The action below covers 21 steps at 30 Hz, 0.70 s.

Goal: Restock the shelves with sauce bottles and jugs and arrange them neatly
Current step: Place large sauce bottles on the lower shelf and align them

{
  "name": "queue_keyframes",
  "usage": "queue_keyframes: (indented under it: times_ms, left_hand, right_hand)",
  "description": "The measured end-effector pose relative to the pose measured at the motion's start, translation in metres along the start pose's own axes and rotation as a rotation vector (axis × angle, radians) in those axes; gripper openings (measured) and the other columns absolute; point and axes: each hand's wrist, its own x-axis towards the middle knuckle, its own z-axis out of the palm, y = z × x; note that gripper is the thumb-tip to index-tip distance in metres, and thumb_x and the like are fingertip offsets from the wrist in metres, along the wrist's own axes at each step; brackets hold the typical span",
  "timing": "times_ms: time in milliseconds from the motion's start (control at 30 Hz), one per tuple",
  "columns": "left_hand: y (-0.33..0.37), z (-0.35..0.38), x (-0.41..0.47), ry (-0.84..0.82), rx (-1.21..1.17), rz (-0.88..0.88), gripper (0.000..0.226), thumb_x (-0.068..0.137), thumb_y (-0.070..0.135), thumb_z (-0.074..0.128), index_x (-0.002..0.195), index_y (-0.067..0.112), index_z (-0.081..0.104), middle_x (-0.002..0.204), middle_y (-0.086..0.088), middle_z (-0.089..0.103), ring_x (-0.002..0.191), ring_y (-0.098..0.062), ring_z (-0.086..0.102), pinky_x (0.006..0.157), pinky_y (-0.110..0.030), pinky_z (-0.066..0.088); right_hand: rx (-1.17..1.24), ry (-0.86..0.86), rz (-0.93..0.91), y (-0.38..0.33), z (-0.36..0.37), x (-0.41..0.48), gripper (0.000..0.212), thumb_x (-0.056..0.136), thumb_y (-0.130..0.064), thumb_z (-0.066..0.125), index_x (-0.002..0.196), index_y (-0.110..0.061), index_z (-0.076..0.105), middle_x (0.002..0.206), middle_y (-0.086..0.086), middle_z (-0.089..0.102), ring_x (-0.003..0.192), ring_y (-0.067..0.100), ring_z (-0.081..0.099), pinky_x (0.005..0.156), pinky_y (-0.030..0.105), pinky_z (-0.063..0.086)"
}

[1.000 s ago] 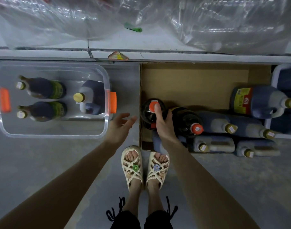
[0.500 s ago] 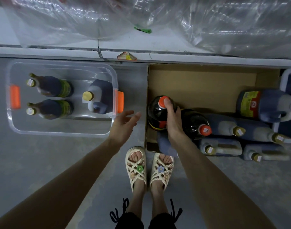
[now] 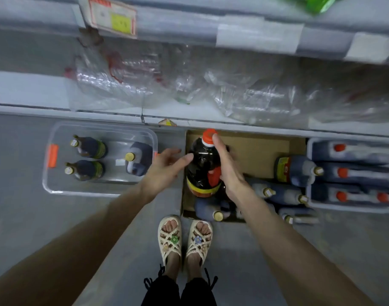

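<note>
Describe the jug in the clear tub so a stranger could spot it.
On the floor left of the cardboard box sits a clear tub with orange handles. The jug stands at its right end; unlike the two green-labelled bottles, it is squat with a side handle.

The light is dim, soft and bluish, and shadows are weak. Motion blur smears the upper shelf (image 3: pixel 178 25) and the right side. The wide lens bends the edges.

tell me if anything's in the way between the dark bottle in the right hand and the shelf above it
Yes: crumpled clear plastic lies piled on the lowest shelf, right above the dark bottle that the right hand grips. Nothing else visible stands between them.
</note>
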Motion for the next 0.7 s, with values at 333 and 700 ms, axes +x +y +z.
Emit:
queue_keyframes:
  times_ms: [333, 700]
  left_hand:
    - [0.171, -0.015, -0.127, -0.284, -0.009, 0.375, 0.076, 0.062, 0.012, 0.085, 0.129, 0.025, 0.052, 0.124, 0.004, 0.064, 0.11, -0.007, 0.062, 0.091, -0.022, 0.05]
    - [0.357, -0.025, -0.289, -0.08, -0.109, 0.712, 0.086, 0.036, 0.022, 0.092, 0.117, 0.021, 0.062, 0.115, 0.006, 0.07, 0.111, -0.009, 0.063, 0.093, -0.026, 0.048]
  right_hand:
    - [-0.088, -0.094, -0.293, -0.172, -0.052, -0.191, 0.042, 0.081, -0.059, 0.06, 0.105, -0.026, 0.07, 0.101, -0.006, 0.073, 0.09, 0.007, 0.067, 0.066, 0.024, 0.053]
    - [-0.211, -0.171, -0.703, -0.334, -0.081, -0.398, 0.043, 0.075, -0.062, 0.064, 0.104, -0.03, 0.07, 0.104, -0.005, 0.072, 0.096, 0.013, 0.067, 0.078, 0.033, 0.051]
